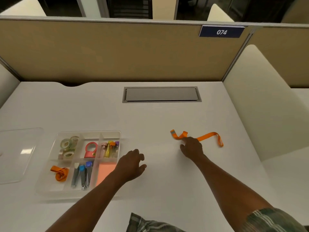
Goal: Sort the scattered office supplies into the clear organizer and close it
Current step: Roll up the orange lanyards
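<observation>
The clear organizer (109, 133) lies open on the white desk at left. It holds tape rolls (68, 144), a red ring-shaped item (90, 150), small coloured markers (110, 149), a coiled orange strap (60, 173), nail clippers (82, 174) and a pink sticky pad (104, 171). Its clear lid (16, 154) lies flat to the left. A loose orange strap (209, 136) lies on the desk at right. My right hand (191, 148) pinches this strap near its middle. My left hand (132, 163) hovers just right of the organizer, fingers loosely apart and holding nothing.
A grey cable hatch (161, 94) is set into the desk at the back. A tan partition (117, 51) with a blue "074" sign (221, 32) closes off the far side. A white side panel (260, 104) stands at right.
</observation>
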### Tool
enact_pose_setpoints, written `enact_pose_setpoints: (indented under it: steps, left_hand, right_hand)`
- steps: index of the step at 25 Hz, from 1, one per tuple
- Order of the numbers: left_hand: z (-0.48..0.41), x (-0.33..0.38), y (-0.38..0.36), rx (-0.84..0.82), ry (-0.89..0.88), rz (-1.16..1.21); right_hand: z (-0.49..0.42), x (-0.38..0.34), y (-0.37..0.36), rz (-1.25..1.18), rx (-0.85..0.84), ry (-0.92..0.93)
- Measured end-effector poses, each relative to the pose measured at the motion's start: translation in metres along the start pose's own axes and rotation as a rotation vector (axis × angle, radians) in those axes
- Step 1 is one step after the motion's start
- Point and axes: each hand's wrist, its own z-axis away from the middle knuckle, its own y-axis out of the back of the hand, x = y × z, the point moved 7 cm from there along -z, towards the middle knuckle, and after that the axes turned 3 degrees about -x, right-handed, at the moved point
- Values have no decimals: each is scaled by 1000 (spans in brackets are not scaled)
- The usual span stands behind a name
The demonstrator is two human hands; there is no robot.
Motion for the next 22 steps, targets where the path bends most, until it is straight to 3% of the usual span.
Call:
enact_pose_setpoints:
  steps: [4,11,16,22]
  left_hand:
    - [-17,25,27,85,-30,96]
    - [-58,97,157,336,-137,359]
    - [-55,100,218,352,-215,553]
    - [-36,63,262,598,-117,794]
  right_hand:
    - [6,-24,45,-427,162,161]
    - [45,-114,144,-686,68,415]
    - [67,-142,204,-933,72,444]
    - [82,-159,201,-981,-36,330]
